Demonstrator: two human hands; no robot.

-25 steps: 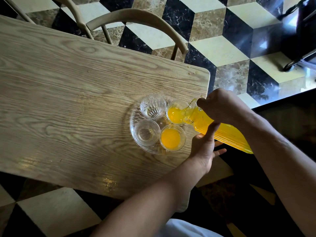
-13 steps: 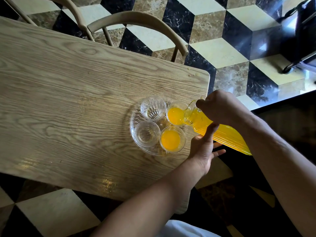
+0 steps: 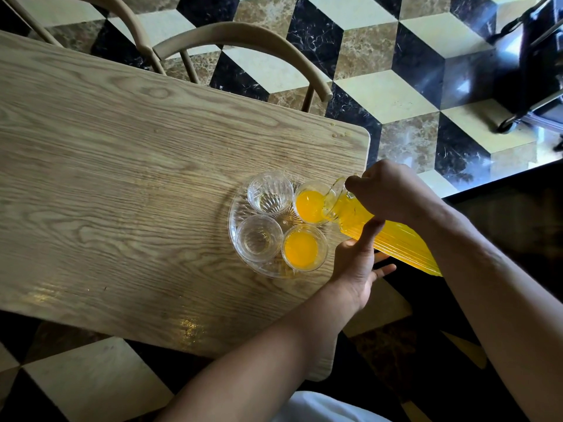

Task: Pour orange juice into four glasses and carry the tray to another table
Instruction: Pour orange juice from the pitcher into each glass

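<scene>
Right hand (image 3: pixel 393 193) clenched round jug (image 3: pixel 396 242) neck, hiding it. Left hand (image 3: pixel 356 263) props jug from below with straight fingers, their tips partly hidden. Spout tilted over far-right glass (image 3: pixel 307 205). Near-right glass (image 3: pixel 301 249) holds juice. Clear tray (image 3: pixel 240 208) sits near table (image 3: pixel 122 178) corner.

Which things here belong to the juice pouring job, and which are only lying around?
Job: juice bottle, right hand gripping it, left hand steadying it, two glasses with juice, two empty glasses, clear tray, table.
Lying around: two chairs, black wheeled stand.
</scene>
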